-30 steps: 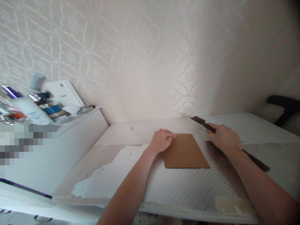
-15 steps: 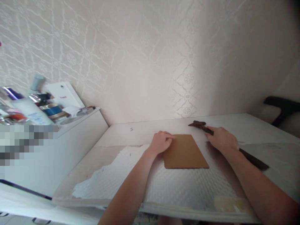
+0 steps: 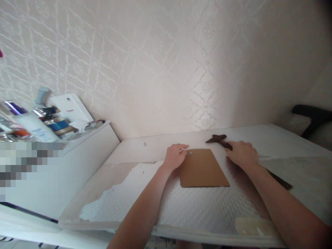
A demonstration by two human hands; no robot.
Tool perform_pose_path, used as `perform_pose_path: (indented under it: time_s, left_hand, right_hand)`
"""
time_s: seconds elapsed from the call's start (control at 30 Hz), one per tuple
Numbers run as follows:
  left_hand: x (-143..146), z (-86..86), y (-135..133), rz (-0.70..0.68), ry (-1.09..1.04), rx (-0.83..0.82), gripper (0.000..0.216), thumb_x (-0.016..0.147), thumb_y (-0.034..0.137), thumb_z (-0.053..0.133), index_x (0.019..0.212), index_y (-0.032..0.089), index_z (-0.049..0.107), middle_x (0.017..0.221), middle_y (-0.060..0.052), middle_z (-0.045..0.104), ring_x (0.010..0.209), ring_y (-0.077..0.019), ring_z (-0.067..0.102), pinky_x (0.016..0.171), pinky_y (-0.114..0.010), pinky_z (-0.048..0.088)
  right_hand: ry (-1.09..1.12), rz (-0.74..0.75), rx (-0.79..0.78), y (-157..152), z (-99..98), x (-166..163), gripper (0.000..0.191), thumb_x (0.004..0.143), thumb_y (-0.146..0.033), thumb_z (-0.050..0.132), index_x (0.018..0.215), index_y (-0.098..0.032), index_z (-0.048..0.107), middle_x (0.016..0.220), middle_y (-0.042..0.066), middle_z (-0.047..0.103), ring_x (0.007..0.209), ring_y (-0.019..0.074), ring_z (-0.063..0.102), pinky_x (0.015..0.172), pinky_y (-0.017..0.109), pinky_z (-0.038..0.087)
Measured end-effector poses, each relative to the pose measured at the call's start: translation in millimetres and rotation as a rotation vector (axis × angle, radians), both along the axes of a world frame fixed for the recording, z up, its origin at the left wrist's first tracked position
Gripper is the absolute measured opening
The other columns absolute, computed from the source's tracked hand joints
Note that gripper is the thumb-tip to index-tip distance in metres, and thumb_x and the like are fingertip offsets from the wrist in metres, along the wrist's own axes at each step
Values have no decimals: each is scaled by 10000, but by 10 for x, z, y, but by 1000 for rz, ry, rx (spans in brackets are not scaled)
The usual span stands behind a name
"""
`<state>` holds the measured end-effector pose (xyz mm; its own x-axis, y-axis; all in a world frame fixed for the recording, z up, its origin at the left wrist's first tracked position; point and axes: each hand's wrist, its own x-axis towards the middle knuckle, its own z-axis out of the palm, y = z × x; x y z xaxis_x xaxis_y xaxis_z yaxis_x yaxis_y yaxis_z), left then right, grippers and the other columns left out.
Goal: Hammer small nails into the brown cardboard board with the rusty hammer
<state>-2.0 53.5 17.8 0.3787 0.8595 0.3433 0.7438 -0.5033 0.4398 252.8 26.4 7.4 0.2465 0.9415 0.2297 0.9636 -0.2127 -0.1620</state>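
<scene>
The background is filled by a wall (image 3: 155, 69) patterned in pale lattice and flowers. At the left, the top of a white cabinet (image 3: 86, 166) is crowded with small items. A white box (image 3: 71, 108) is set near the wall; a pale bottle (image 3: 38, 127) is tilted beside a blue-banded container (image 3: 58, 125). The cabinet's far-left part is masked by pixel blocks. At the right edge, a black branched object (image 3: 315, 112) is partly shown.
</scene>
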Motion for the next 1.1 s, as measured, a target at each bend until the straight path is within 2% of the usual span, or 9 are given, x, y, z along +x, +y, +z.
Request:
perform_pose_path:
  time_s: [0.13, 0.2, 0.27, 0.37, 0.47, 0.63, 0.83, 0.97, 1.1]
  left_hand:
    - [15, -14, -4, 41, -36, 11, 333, 813, 169, 408, 1011, 206, 673, 1046, -9, 679, 970, -149, 592, 947, -292, 414]
    - [28, -25, 7, 67, -52, 3, 331, 809, 157, 410, 1004, 201, 674, 1038, -12, 682, 957, -142, 598, 938, -281, 421]
    - [36, -26, 31, 103, -59, -2, 329, 807, 155, 414, 1008, 196, 671, 1045, -17, 679, 958, -140, 599, 925, -273, 430]
    - [-9, 18, 98, 152, -15, -15, 326, 813, 166, 417, 1028, 204, 660, 1067, -12, 672, 959, -139, 599, 911, -271, 438]
    - [-194, 121, 208, 197, 130, -31, 304, 813, 187, 437, 1019, 217, 658, 1054, -1, 677, 960, -148, 601, 906, -280, 436]
    - [-814, 264, 432, 478, 323, -81, 306, 819, 213, 430, 1047, 236, 634, 1078, -14, 667, 994, -185, 598, 891, -312, 435]
    - [-1515, 142, 564, 747, 356, -169, 410, 822, 315, 454, 1223, 236, 480, 1201, -57, 595, 1121, -237, 530, 916, -389, 416]
    - [-1713, 62, 577, 779, 368, -191, 383, 811, 337, 449, 1167, 221, 532, 1188, -75, 597, 1119, -253, 529, 904, -392, 424]
    - [-1715, 61, 603, 758, 374, -186, 304, 805, 337, 461, 1055, 240, 602, 1128, -57, 631, 1062, -241, 558, 878, -362, 441]
  right_hand:
    - [-18, -25, 135, -12, -9, -49, 407, 841, -301, 404, 1152, -123, 598, 969, 239, 594, 953, 401, 528, 700, 490, 433]
    - [-6, 29, 246, 3, 3, -115, 436, 846, -307, 399, 1213, -124, 545, 1006, 218, 586, 964, 368, 524, 727, 485, 439]
    - [34, 213, 337, 31, 4, -205, 431, 849, -276, 390, 1234, -135, 524, 1032, 181, 588, 969, 318, 527, 784, 456, 441]
    - [81, 564, 348, 66, -44, -363, 406, 850, -232, 383, 1211, -141, 545, 1038, 141, 602, 980, 267, 538, 862, 413, 434]
    - [107, 725, 294, 70, -130, -496, 404, 863, -252, 387, 1214, -128, 546, 1083, 136, 613, 1016, 253, 548, 910, 406, 428]
    - [130, 767, 247, 52, -222, -574, 401, 877, -333, 409, 1192, -148, 576, 1157, 126, 617, 1079, 250, 552, 950, 415, 423]
    - [121, 763, 210, 48, -207, -551, 413, 888, -358, 386, 1147, -135, 618, 1188, 142, 604, 1105, 250, 548, 973, 414, 414]
    - [116, 736, 206, 56, -200, -533, 429, 894, -354, 368, 1148, -114, 617, 1179, 159, 606, 1107, 254, 548, 974, 418, 413]
    - [110, 734, 194, 66, -206, -523, 436, 894, -354, 364, 1154, -106, 612, 1196, 160, 595, 1119, 258, 537, 978, 423, 408]
